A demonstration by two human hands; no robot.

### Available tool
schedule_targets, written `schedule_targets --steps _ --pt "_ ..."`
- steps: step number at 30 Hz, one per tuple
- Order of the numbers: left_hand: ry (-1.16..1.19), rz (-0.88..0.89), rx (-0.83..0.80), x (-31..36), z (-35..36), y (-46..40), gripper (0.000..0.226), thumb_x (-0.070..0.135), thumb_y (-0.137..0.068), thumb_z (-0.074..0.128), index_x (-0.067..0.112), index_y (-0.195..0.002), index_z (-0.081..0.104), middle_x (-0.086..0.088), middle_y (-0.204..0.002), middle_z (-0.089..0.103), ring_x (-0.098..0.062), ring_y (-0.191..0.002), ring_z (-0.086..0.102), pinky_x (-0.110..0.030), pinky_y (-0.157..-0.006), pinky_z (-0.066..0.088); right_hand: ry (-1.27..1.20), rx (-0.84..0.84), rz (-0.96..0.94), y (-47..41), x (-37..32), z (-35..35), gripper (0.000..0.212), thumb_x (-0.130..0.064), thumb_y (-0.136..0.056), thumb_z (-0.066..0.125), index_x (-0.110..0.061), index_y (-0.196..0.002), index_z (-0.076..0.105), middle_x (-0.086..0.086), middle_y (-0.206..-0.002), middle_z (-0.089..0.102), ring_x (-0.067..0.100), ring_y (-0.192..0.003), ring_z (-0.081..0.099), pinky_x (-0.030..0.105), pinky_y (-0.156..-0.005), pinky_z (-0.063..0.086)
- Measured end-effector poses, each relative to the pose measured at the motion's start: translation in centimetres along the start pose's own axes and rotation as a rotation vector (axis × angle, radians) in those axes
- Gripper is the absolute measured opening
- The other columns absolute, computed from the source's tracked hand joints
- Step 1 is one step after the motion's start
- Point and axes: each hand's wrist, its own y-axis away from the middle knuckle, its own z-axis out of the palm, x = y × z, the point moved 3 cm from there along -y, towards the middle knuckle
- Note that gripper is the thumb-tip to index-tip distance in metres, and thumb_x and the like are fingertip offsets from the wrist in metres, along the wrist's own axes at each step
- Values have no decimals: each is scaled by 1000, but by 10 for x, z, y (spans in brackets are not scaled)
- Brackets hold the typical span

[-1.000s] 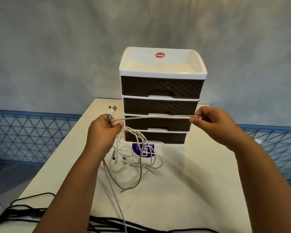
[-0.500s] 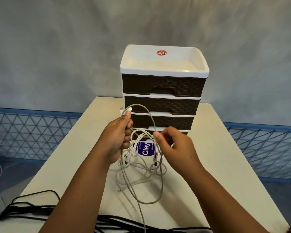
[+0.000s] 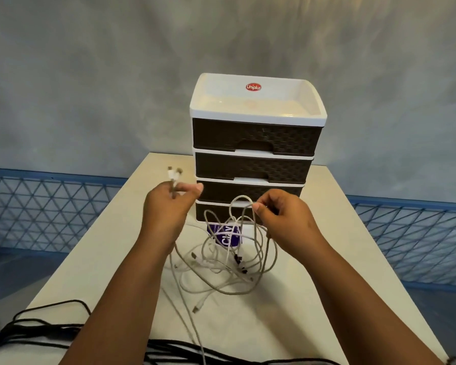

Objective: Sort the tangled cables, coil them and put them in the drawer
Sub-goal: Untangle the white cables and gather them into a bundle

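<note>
Now L hand (image 3: pixel 169 209) is pinching 2 white plug ends (image 3: pixel 174 175); R hand (image 3: pixel 282 219) is pinching a loop of the white cables (image 3: pixel 229 262), which are sprawling on the table (image 3: pixel 95 259) at 6 o'clock of the 4-drawer unit (image 3: pixel 256 143), all shut.

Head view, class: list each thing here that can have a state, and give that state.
Drawer unit: all four drawers closed.
White cables: tangled, uncoiled.
Black cables: loose on table.
Left hand: grips cable ends.
Right hand: pinches a loop.
</note>
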Motion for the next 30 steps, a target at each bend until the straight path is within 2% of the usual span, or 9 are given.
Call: schedule_targets --steps 2,5,9,17,21,23,25,27,30 --pt "69 122 -245 14 13 12 12 23 -84 75 20 -95 72 10 -82 70 -13 -81 67 -19 -67 49 44 -25 -44 0 -9 -1 9 -30 -96 60 -27 -88 64 -4 -78 67 14 -72 64 33 -64 56" --pt "93 165 -604 19 35 30 26 13 -85 74 23 -109 71 14 -74 71 -6 -83 70 -19 -73 55 126 -44 -106 2 -21 -3 12 -32 -96 59 -27 -86 61 -5 -74 64 11 -66 57 30 -57 47" --pt "31 130 -515 2 44 20 15 21 -84 76 22 -98 74 -6 -82 75 -21 -84 72 -41 -84 56 -73 -4 -130 6 -28 -13 12 -25 -98 57 -25 -86 60 0 -73 64 20 -65 62 41 -65 57" --pt "-224 126 -494 -32 62 18 6 30 -89 71 25 -86 73 1 -80 73 -22 -80 69 -38 -75 57 -1002 -9 -250 10 -54 -75 19 -17 -105 39 -17 -91 52 12 -91 74 32 -84 73 35 -72 57" --pt "-84 56 -391 -27 60 17 20 39 -88 69 19 -87 71 2 -68 62 -15 -65 57 -29 -61 47 -1075 -50 -288 9 -56 -90 18 -18 -104 38 -16 -92 51 16 -99 73 38 -98 71 40 -81 57" --pt "160 -50 -464 -17 60 21 36 42 -83 70 10 -100 70 8 -57 54 -7 -51 47 -18 -50 38 -1048 -67 -286 10 -54 -89 19 -18 -104 37 -16 -92 52 18 -101 72 40 -101 70 41 -82 57" --pt "248 -36 -629 -5 67 32 30 30 -84 70 11 -108 69 15 -59 63 2 -49 55 -9 -49 40 -1030 -99 -285 11 -52 -84 20 -18 -105 37 -16 -92 52 19 -105 71 41 -104 68 42 -84 56" --pt "154 23 -739 1 78 42 21 23 -86 73 18 -106 72 12 -81 73 2 -69 67 -7 -59 46 -1038 -128 -301 13 -54 -79 20 -18 -105 35 -16 -94 52 19 -108 70 41 -107 67 43 -86 56" --pt "-77 58 -690 -10 88 42 11 35 -87 71 26 -93 73 12 -77 70 -6 -73 63 -20 -63 48 -1119 -49 -376 15 -58 -82 17 -18 -106 34 -17 -98 49 15 -108 70 38 -103 68 42 -84 56"
